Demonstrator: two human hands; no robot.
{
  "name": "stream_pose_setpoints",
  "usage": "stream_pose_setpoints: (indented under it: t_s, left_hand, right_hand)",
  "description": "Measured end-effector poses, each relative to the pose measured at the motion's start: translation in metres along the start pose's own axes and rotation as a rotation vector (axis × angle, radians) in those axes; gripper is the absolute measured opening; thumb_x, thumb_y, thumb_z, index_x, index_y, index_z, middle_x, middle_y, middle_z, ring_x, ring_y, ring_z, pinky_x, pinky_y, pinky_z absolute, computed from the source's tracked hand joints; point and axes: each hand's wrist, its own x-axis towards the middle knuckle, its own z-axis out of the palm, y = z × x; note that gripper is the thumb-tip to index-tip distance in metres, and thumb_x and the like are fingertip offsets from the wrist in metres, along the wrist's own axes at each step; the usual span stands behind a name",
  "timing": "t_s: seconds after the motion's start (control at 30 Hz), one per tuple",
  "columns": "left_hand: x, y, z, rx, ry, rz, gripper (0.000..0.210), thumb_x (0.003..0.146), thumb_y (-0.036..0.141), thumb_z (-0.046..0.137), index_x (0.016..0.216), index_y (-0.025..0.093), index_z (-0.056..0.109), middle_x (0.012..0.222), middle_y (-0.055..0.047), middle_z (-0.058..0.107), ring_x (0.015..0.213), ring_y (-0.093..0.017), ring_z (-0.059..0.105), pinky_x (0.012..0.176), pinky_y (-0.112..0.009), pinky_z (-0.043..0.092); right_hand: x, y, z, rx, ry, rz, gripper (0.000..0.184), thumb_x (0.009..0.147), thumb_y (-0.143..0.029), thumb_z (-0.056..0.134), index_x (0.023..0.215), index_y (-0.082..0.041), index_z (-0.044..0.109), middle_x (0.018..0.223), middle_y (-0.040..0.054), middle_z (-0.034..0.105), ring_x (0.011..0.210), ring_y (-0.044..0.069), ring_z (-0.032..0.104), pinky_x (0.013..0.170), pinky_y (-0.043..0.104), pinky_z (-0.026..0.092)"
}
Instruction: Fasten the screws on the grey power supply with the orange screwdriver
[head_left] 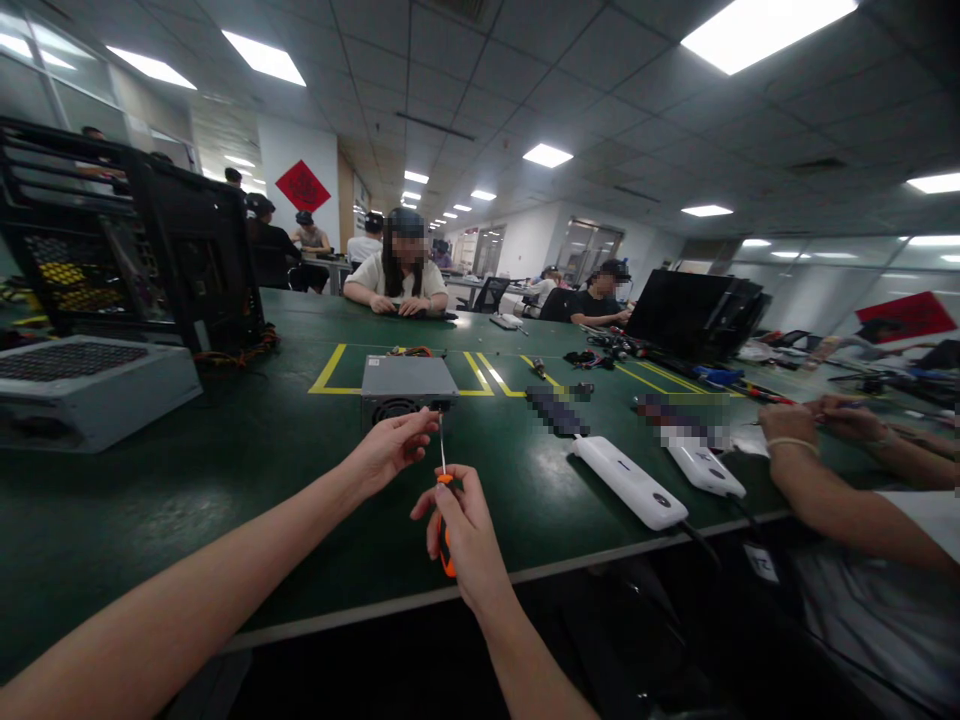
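My right hand (pixel 469 530) is closed around the orange and black handle of a screwdriver (pixel 444 480), whose thin metal shaft points up and away from me. Beside the shaft's tip, my left hand (pixel 394 445) has its fingers pinched together; anything between them is too small to make out. Just beyond both hands, a grey computer power supply unit (pixel 409 377) sits on the green table (pixel 300 510), its fan grille facing me. My left fingertips overlap its lower right front in the view, and I cannot tell whether they touch it.
On the left stand an open black computer case (pixel 210 260) and another power supply unit (pixel 97 390). Right of my hands lies a white power bank-like device (pixel 626 480) with a cable, a similar one (pixel 705 465) beyond it. A co-worker's hands (pixel 825 420) are at the right; another person (pixel 401 270) sits opposite.
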Motion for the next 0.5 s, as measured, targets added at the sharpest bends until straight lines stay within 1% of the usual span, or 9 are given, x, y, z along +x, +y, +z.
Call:
stream_pose_setpoints:
  t_s: [0.03,0.07,0.13,0.2,0.23,0.27,0.3,0.37,0.5]
  left_hand:
    - [0.0,-0.001,-0.002,0.134,0.035,0.066,0.033,0.075,0.041,0.06,0.097,0.016,0.064,0.091,-0.006,0.061,0.063,-0.008,0.054,0.056,-0.021,0.044]
    - [0.001,-0.001,-0.004,0.311,0.081,0.178,0.033,0.076,0.041,0.059,0.097,0.016,0.063,0.092,-0.007,0.062,0.068,-0.011,0.055,0.061,-0.025,0.045]
    - [0.001,0.001,-0.01,0.748,0.183,0.509,0.029,0.078,0.037,0.055,0.099,0.017,0.063,0.095,-0.007,0.062,0.084,-0.018,0.056,0.076,-0.033,0.045]
    - [0.003,0.005,-0.017,1.158,0.242,0.846,0.029,0.082,0.03,0.05,0.107,0.02,0.059,0.108,-0.008,0.059,0.105,-0.023,0.049,0.092,-0.04,0.036]
    - [0.005,0.007,-0.02,1.315,0.247,0.959,0.033,0.083,0.027,0.048,0.114,0.021,0.055,0.116,-0.008,0.056,0.113,-0.024,0.044,0.097,-0.042,0.031]
    - [0.008,0.008,-0.024,1.437,0.24,1.025,0.038,0.083,0.025,0.048,0.121,0.021,0.049,0.122,-0.008,0.052,0.118,-0.024,0.04,0.1,-0.042,0.027]
    - [0.011,0.008,-0.027,1.528,0.23,1.049,0.044,0.082,0.024,0.049,0.126,0.02,0.043,0.126,-0.009,0.049,0.12,-0.024,0.038,0.101,-0.042,0.026]
    - [0.017,0.007,-0.032,1.637,0.22,1.03,0.051,0.081,0.024,0.051,0.129,0.018,0.038,0.128,-0.011,0.047,0.12,-0.025,0.039,0.099,-0.042,0.026]
    - [0.021,0.005,-0.039,1.679,0.21,0.98,0.047,0.082,0.023,0.048,0.128,0.018,0.039,0.128,-0.01,0.047,0.117,-0.024,0.042,0.095,-0.039,0.029]
  right_hand:
    - [0.001,-0.001,-0.002,0.032,0.002,0.006,0.023,0.081,-0.037,0.045,0.095,-0.021,0.036,0.066,-0.0045,0.059,0.034,0.004,0.04,0.033,0.015,0.029]
    - [0.002,-0.001,-0.004,0.067,0.003,0.015,0.025,0.08,-0.038,0.046,0.094,-0.021,0.036,0.065,-0.0045,0.06,0.034,0.004,0.041,0.033,0.015,0.029]
    - [0.004,-0.003,-0.008,0.14,0.005,0.042,0.027,0.077,-0.038,0.05,0.093,-0.021,0.037,0.063,-0.0044,0.06,0.033,0.005,0.04,0.033,0.016,0.03]
    - [0.007,-0.006,-0.011,0.197,0.009,0.076,0.028,0.074,-0.038,0.054,0.091,-0.021,0.038,0.061,-0.0039,0.06,0.033,0.005,0.04,0.034,0.016,0.03]
    - [0.008,-0.008,-0.012,0.218,0.008,0.094,0.029,0.073,-0.037,0.055,0.09,-0.021,0.038,0.06,-0.0036,0.06,0.033,0.005,0.039,0.034,0.016,0.03]
    - [0.009,-0.009,-0.011,0.235,0.004,0.11,0.028,0.072,-0.036,0.056,0.089,-0.021,0.039,0.06,-0.0033,0.06,0.034,0.005,0.039,0.034,0.016,0.029]
    - [0.01,-0.011,-0.01,0.251,-0.002,0.123,0.028,0.072,-0.035,0.056,0.088,-0.021,0.04,0.059,-0.003,0.06,0.034,0.005,0.039,0.034,0.016,0.029]
    - [0.011,-0.013,-0.006,0.285,-0.017,0.147,0.025,0.072,-0.033,0.056,0.087,-0.02,0.041,0.059,-0.0026,0.06,0.035,0.005,0.04,0.035,0.016,0.029]
    - [0.014,-0.015,0.005,0.399,-0.005,0.228,0.02,0.07,-0.026,0.056,0.085,-0.019,0.044,0.057,-0.0012,0.06,0.036,0.005,0.039,0.035,0.016,0.028]
